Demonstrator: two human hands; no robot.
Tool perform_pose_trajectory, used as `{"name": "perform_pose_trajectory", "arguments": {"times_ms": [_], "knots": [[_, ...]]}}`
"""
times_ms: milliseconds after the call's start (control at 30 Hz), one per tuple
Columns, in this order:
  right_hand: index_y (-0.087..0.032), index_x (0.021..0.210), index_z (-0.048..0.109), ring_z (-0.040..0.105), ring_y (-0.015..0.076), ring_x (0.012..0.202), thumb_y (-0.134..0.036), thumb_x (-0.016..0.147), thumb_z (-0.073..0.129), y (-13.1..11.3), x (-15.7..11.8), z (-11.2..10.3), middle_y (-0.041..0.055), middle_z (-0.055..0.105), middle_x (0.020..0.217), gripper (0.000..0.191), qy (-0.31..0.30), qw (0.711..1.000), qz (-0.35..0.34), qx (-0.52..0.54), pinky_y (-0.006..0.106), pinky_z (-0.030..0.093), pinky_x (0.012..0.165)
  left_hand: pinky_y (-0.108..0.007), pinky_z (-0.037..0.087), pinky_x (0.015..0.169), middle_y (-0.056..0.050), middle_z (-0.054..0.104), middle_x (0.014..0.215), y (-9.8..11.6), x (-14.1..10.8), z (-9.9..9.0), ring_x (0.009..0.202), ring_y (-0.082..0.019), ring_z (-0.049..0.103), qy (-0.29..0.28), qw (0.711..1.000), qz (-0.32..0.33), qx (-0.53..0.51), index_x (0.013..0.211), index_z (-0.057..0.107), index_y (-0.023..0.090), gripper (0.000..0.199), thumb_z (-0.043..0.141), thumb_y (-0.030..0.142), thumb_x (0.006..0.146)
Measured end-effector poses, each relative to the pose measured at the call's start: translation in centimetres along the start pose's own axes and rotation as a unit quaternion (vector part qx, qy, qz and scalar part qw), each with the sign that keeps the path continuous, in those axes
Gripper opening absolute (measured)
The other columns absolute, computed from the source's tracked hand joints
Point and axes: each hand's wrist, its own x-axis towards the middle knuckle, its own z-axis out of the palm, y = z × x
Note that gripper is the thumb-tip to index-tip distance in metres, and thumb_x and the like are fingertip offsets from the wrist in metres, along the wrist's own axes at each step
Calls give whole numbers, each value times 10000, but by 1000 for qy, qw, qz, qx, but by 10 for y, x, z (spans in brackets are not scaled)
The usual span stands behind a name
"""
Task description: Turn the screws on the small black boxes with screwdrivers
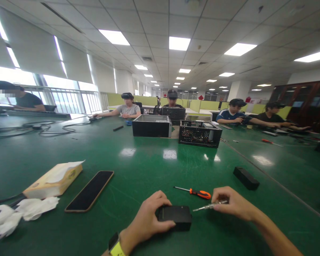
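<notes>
My left hand point(152, 217), with a yellow-banded watch at its wrist, grips a small black box point(177, 215) on the green table. Fingers and thumb wrap round the box's left part. In my right hand point(232, 202) is a thin metallic screwdriver point(209, 206), held between thumb and fingers. Its tip points left, close to the right side of the box. An orange and black screwdriver point(200, 193) lies just beyond both hands. Farther right rests a second black block point(245, 177).
On the green table point(138, 160), a phone point(90, 191) and tissue pack point(54, 179) lie left, near crumpled tissues point(33, 208). Farther back stand a black case point(152, 127) and an open computer chassis point(200, 135). Several people sit around the table; cables lie at left.
</notes>
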Motion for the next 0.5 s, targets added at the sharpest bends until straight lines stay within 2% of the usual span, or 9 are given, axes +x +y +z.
{"name": "perform_pose_trajectory", "arguments": {"times_ms": [333,500], "knots": [[-145,774,669,499,134,655,-352,799,708,-2,5,12,-8,576,729,212,-7,1000,-6,-2,245,371,609,-290,443,755,-30,598,919,0,-1,0,851,-212,583,5,1000,8,-7,922,696,174,314,846,219,649],[-151,788,683,504,140,672,-340,822,685,-5,3,10,-7,578,735,191,9,999,-10,-48,247,364,616,-290,441,755,-30,597,921,-2,-2,1,850,-211,583,4,1000,7,-5,922,696,174,322,854,221,645]]}}
